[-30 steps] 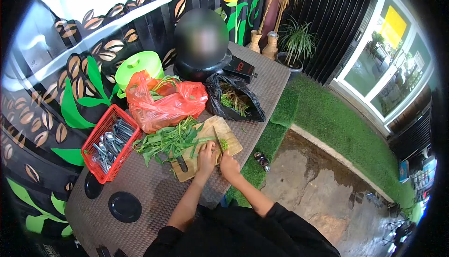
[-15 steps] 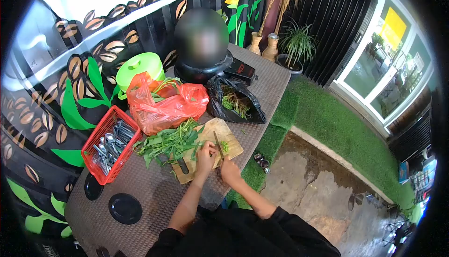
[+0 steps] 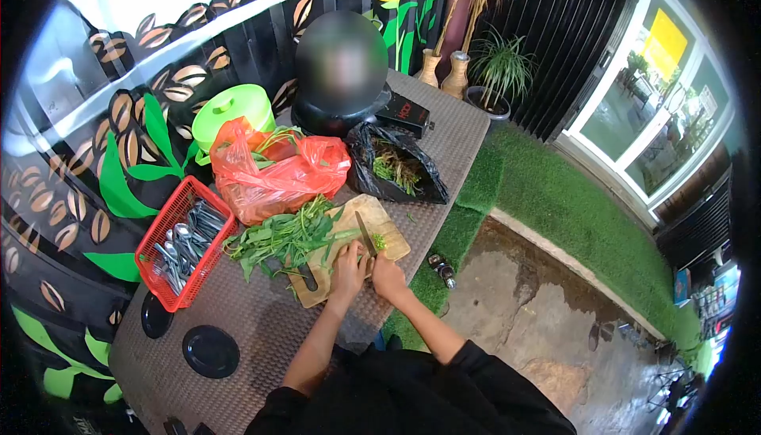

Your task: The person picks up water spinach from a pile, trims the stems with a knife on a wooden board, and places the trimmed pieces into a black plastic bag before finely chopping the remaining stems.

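My right hand [image 3: 388,278] is closed round the handle of a knife [image 3: 365,233], its blade lying over the wooden cutting board [image 3: 388,217]. Close to its left, my left hand [image 3: 347,274] rests on the board with bent fingers pressing green stems beside the blade. Small chopped green pieces [image 3: 380,241] lie just right of the knife. A pile of leafy greens [image 3: 287,237] spreads from the board's left side onto the table, partly over the board.
Behind the board are a red plastic bag [image 3: 269,177], a black bag [image 3: 398,169] of stems, a green lidded pot [image 3: 230,114] and a black box [image 3: 405,112]. A red basket [image 3: 184,237] of cutlery and black plates [image 3: 211,351] stand left on the woven table [image 3: 277,356].
My right hand and the knife have shifted slightly up and left, towards my left hand. The whole view has moved a little.
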The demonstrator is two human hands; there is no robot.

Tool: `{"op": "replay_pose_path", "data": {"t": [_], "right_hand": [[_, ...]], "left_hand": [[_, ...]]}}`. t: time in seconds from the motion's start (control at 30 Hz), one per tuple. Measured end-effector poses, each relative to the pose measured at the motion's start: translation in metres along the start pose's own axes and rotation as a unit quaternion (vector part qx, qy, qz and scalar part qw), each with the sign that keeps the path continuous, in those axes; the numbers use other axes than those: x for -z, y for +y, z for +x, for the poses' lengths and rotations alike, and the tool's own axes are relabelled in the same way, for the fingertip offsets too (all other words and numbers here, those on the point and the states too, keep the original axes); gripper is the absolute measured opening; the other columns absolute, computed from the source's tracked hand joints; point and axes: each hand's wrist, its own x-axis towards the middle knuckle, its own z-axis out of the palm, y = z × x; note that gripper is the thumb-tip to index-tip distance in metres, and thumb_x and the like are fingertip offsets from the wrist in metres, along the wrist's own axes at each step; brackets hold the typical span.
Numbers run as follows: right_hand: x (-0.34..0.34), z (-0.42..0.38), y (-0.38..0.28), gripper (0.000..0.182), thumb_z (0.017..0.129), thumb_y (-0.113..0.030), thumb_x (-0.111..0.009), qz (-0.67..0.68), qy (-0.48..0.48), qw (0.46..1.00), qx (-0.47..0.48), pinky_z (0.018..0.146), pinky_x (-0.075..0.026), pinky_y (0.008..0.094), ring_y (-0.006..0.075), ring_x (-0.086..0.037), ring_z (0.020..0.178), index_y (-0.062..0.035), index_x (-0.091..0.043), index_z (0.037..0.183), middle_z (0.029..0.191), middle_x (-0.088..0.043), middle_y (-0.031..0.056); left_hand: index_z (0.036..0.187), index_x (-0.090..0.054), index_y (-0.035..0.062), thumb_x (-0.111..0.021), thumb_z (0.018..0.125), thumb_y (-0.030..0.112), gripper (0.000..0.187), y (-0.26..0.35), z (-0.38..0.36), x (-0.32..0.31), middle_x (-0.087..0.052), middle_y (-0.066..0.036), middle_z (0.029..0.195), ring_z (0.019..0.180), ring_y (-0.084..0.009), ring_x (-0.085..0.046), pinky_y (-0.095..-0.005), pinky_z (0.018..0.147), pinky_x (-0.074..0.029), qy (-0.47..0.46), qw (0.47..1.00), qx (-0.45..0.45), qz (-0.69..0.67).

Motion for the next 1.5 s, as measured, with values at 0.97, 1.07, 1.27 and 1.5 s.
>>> {"op": "replay_pose_path", "data": {"t": [0.97, 1.07, 1.27, 1.5], "right_hand": [[-0.008, -0.012, 0.006, 0.026, 0.093, -0.026, -0.042, -0.079, 0.061, 0.994, 0.038, 0.055, -0.052, 0.0474, 0.0391, -0.065, 0.065, 0.0001, -0.042, 0.098, 0.069, -0.063, 0.0224], [-0.002, -0.01, 0.007, 0.027, 0.093, -0.027, -0.043, -0.1, 0.062, 0.992, 0.044, 0.053, -0.053, 0.0453, 0.0372, -0.065, 0.064, -0.0009, -0.043, 0.096, 0.067, -0.064, 0.0207], [0.003, -0.008, 0.014, 0.029, 0.095, -0.027, -0.039, -0.076, 0.019, 0.996, 0.037, 0.064, -0.051, 0.0507, 0.0418, -0.064, 0.073, 0.0015, -0.043, 0.1, 0.077, -0.064, 0.0249], [-0.008, 0.0, 0.002, 0.028, 0.093, -0.025, -0.041, -0.034, 0.012, 0.999, -0.009, 0.066, -0.051, 0.0516, 0.044, -0.063, 0.075, 0.0027, -0.042, 0.101, 0.078, -0.063, 0.0276]], "left_hand": [[0.087, -0.055, -0.0003, -0.064, 0.072, -0.009, 0.02, -0.018, 0.012, 0.002, -0.062, -0.015, 0.079, 0.076, -0.027, -0.064, -0.0369, 0.066, -0.049, -0.012, 0.996, 0.026, -0.089], [0.086, -0.055, -0.0012, -0.065, 0.071, -0.008, 0.02, -0.02, 0.016, -0.003, -0.063, -0.014, 0.079, 0.073, -0.0261, -0.065, -0.0353, 0.064, -0.049, -0.015, 0.995, 0.006, -0.103], [0.086, -0.057, 0.0004, -0.067, 0.071, -0.005, 0.019, -0.023, 0.01, -0.011, -0.063, -0.014, 0.081, 0.073, -0.0258, -0.063, -0.0358, 0.066, -0.048, 0.006, 0.996, 0.041, -0.078], [0.086, -0.06, 0.0008, -0.064, 0.076, 0.001, 0.011, -0.01, 0.003, -0.005, -0.06, -0.014, 0.086, 0.083, -0.0309, -0.057, -0.0396, 0.073, -0.046, 0.022, 0.999, -0.03, 0.004]]}}
